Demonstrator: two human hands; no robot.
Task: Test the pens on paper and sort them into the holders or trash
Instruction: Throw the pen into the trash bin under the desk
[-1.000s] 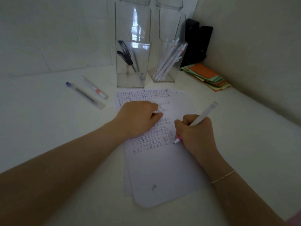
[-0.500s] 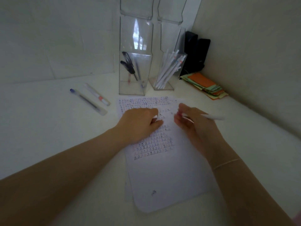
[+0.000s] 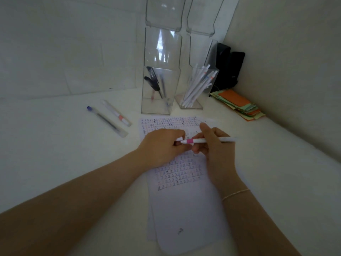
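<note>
Both hands meet over the paper (image 3: 186, 215), right hand (image 3: 214, 145) gripping the pen (image 3: 206, 140) level, left hand (image 3: 162, 146) pinching its cap (image 3: 179, 139) at the tip: capping looks underway, then a holder (image 3: 156, 93) or trash.

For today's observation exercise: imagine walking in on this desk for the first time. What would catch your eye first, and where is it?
First, the two hands meeting over the paper: the right hand holds a white pen with a pink band level, its tip at the left hand. Behind stand two clear holders, the left holder with dark pens, the right holder with white ones. An orange and green paper stack brightens the far right corner.
</note>
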